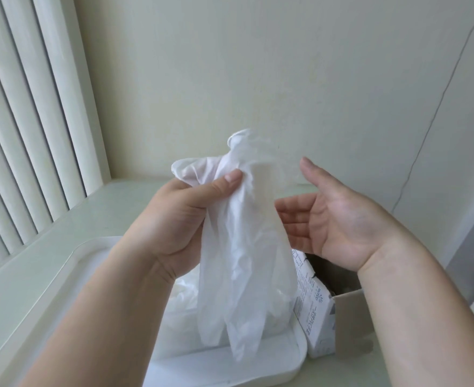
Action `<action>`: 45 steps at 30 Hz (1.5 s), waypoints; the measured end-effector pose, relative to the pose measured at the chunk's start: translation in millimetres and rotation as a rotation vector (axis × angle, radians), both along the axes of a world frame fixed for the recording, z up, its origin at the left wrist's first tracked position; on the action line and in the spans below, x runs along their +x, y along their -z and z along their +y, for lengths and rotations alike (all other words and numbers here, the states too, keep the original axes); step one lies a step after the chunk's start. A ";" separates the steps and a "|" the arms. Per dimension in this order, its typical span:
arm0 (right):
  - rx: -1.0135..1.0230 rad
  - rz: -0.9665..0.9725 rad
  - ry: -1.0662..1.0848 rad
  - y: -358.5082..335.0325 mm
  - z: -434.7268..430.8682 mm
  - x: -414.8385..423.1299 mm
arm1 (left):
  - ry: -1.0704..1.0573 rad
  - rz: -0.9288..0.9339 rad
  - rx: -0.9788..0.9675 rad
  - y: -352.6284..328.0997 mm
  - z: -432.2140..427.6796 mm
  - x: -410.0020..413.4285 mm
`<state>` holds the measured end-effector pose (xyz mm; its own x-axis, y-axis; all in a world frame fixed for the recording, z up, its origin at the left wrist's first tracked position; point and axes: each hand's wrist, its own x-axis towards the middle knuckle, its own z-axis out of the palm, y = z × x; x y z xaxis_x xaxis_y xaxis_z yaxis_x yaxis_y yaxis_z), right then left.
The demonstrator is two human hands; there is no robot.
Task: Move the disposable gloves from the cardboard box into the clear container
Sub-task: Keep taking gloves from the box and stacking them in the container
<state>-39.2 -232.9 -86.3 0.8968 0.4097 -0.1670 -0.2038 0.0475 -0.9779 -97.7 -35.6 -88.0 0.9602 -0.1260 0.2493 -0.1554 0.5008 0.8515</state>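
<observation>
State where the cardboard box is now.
In the head view, the cardboard box sits lower right, under the right hand, just right of the clear container.

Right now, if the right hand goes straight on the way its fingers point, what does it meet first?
Most likely the disposable gloves hanging from the left hand: the open right hand points its fingers at them from close by. Depth is unclear from one view.

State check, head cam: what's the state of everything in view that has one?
left hand: grips held gloves
right hand: open, holds nothing
held gloves: limp, hanging above clear container
clear container: lidless, loose gloves inside
cardboard box: open, inside hidden
blinds: closed
</observation>
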 end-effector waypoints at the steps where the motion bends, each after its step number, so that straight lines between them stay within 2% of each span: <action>1: -0.015 -0.009 -0.057 0.1 1.7 -1.4 | 0.017 -0.019 -0.019 -0.7 -0.2 -0.7; 4: 0.012 -0.044 -0.161 -0.1 7.6 -5.9 | 0.036 -0.038 -0.046 -2.4 -1.1 -2.3; 6: 0.100 -0.100 -0.145 1.1 11.4 -6.2 | 0.029 -0.007 0.001 -1.5 -1.2 -1.8; 11: 0.203 -0.259 0.153 0.7 20.7 -8.0 | 0.039 0.125 0.124 6.4 -2.8 2.8; 14: 0.204 -0.373 0.296 -9.0 15.0 -13.2 | 0.024 0.211 0.108 10.1 0.8 7.7; 18: 0.204 -0.562 0.358 -23.8 -1.6 -22.1 | 0.052 0.349 0.036 11.5 8.0 11.7; 22: 0.234 -0.608 0.209 -36.7 -9.7 -38.6 | 0.073 0.363 0.035 13.1 7.3 11.4; 25: 0.276 -0.605 -0.025 -41.0 -5.3 -52.4 | 0.072 0.335 0.045 16.1 1.7 13.4; 28: 0.408 -0.549 -0.289 -40.9 6.5 -63.7 | 0.149 0.230 0.046 13.7 -6.1 9.4; 30: 0.445 -0.487 -0.368 -38.7 14.2 -64.5 | 0.173 0.200 0.066 11.4 -11.3 3.1; 33: 0.335 -0.402 -0.234 -30.1 19.0 -52.6 | 0.143 0.200 0.033 14.3 -12.8 0.7; 38: 0.079 -0.372 0.037 -18.4 16.2 -33.4 | 0.228 0.263 0.137 18.8 -7.1 13.4; 45: -0.071 -0.446 0.120 -15.2 16.9 -31.6 | 0.328 0.178 0.092 24.3 -10.2 23.3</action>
<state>-70.9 -216.1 -71.1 0.9276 0.3002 0.2223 0.2406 -0.0249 -0.9703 -74.4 -45.7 -112.3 0.8925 -0.4476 0.0561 0.1542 0.4197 0.8945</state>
